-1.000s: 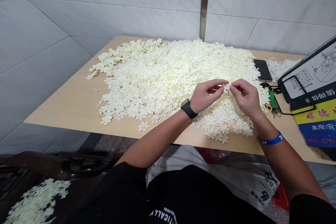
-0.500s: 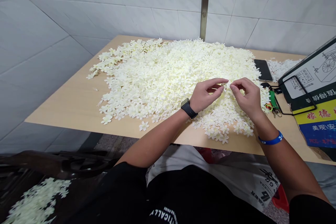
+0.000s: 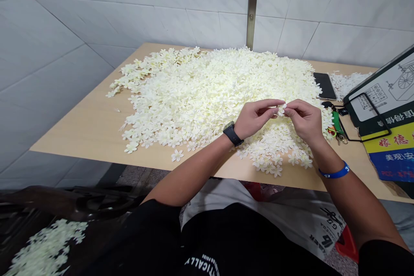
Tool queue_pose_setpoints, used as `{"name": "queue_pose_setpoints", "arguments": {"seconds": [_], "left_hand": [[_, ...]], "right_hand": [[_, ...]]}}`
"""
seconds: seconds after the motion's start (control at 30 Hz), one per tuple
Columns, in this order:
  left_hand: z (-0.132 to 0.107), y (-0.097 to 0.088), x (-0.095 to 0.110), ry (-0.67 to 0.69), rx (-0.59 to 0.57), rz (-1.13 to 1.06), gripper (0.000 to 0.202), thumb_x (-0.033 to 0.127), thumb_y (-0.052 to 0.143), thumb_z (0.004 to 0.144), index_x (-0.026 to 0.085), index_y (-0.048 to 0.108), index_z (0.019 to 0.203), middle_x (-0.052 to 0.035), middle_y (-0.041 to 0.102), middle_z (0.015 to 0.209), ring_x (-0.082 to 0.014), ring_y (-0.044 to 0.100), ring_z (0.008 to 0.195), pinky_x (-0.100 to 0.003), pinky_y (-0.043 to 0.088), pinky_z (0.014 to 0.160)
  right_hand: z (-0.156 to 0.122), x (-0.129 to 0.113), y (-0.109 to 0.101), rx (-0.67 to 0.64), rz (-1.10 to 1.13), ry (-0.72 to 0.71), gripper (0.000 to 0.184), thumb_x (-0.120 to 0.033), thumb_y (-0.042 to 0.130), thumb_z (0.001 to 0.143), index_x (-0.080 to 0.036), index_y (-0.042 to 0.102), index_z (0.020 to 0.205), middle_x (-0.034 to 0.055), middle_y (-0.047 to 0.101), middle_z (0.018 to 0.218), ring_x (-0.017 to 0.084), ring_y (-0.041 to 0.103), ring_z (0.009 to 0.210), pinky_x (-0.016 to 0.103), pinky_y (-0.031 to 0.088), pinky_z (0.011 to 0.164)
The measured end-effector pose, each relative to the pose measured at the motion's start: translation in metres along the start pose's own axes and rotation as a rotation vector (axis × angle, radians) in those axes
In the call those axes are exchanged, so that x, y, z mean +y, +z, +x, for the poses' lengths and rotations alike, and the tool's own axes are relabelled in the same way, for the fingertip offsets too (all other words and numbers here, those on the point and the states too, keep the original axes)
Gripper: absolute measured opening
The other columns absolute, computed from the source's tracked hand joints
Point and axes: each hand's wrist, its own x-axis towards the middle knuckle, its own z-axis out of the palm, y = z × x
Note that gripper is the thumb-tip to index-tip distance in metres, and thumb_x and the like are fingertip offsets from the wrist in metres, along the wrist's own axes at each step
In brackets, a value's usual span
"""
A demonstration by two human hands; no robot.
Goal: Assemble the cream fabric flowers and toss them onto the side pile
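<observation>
Head view: small cream artificial blossom [image 3: 281,110] pinched between fingers [image 3: 272,104].

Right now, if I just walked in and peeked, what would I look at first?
You'd first see the huge heap of small cream-white artificial flowers covering most of the pale wooden table. Next you'd notice, at the front of the heap, the left hand and right hand pinching one little flower between them. Off at the right edge, the bright yellow and blue printed board stands out too.
</observation>
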Motion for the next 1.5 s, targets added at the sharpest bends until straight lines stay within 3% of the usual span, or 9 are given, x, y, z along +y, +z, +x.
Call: {"name": "queue_pose_setpoints", "arguments": {"seconds": [0.5, 0.7, 0.97, 1.1, 1.27, 1.5], "left_hand": [[-0.0001, 0.0024, -0.0043, 0.045, 0.077, -0.026, 0.028, 0.040, 0.071, 0.092, 0.017, 0.078, 0.106, -0.0070, 0.080, 0.103, -0.0128, 0.076, 0.086, -0.025, 0.066, 0.083], [0.0009, 0.0025, -0.0066, 0.037, 0.122, -0.027, 0.026, 0.040, 0.071, 0.092, 0.018, 0.079, 0.104, -0.0065, 0.080, 0.105, -0.0119, 0.075, 0.084, -0.025, 0.067, 0.080], [0.0013, 0.0008, -0.0060, 0.051, 0.141, 0.003, 0.027, 0.041, 0.070, 0.092, 0.019, 0.078, 0.106, -0.0070, 0.079, 0.114, -0.0138, 0.076, 0.092, -0.027, 0.068, 0.084], [0.0014, 0.0005, -0.0052, 0.076, 0.151, 0.020, 0.027, 0.040, 0.069, 0.093, 0.018, 0.078, 0.106, -0.0078, 0.079, 0.114, -0.0143, 0.077, 0.093, -0.027, 0.068, 0.084], [-0.0002, 0.0007, -0.0038, 0.085, 0.102, 0.052, 0.025, 0.038, 0.068, 0.094, 0.018, 0.078, 0.106, -0.0080, 0.079, 0.114, -0.0143, 0.077, 0.095, -0.026, 0.067, 0.084], [0.0000, 0.0022, -0.0028, 0.054, 0.124, 0.031, 0.025, 0.038, 0.069, 0.093, 0.018, 0.079, 0.105, -0.0065, 0.081, 0.107, -0.0127, 0.077, 0.087, -0.026, 0.067, 0.082]], "right_hand": [[-0.0021, -0.0010, -0.0005, -0.069, -0.143, -0.168, 0.016, -0.021, 0.062, 0.095, -0.023, 0.060, 0.080, 0.0012, 0.059, 0.074, 0.017, 0.054, 0.070, 0.034, 0.043, 0.066], [-0.0010, 0.0000, -0.0027, -0.075, -0.091, -0.099, 0.015, -0.021, 0.058, 0.094, -0.022, 0.057, 0.079, 0.0007, 0.056, 0.074, 0.016, 0.052, 0.069, 0.033, 0.040, 0.066], [0.0028, -0.0032, -0.0069, -0.007, -0.269, -0.044, 0.026, -0.018, 0.056, 0.089, -0.022, 0.046, 0.066, -0.0024, 0.046, 0.061, 0.013, 0.042, 0.059, 0.031, 0.033, 0.059], [0.0032, -0.0017, -0.0070, 0.024, -0.268, 0.000, 0.028, -0.027, 0.065, 0.091, -0.022, 0.052, 0.067, -0.0021, 0.050, 0.063, 0.013, 0.044, 0.059, 0.031, 0.035, 0.059], [0.0009, 0.0007, -0.0032, -0.071, -0.018, -0.029, 0.006, -0.029, 0.073, 0.089, -0.024, 0.071, 0.089, 0.0014, 0.064, 0.080, 0.016, 0.057, 0.073, 0.033, 0.046, 0.068], [-0.0003, -0.0001, -0.0031, -0.048, -0.053, -0.026, 0.013, -0.030, 0.066, 0.093, -0.023, 0.067, 0.082, 0.0020, 0.066, 0.078, 0.017, 0.059, 0.071, 0.033, 0.044, 0.066]]}}
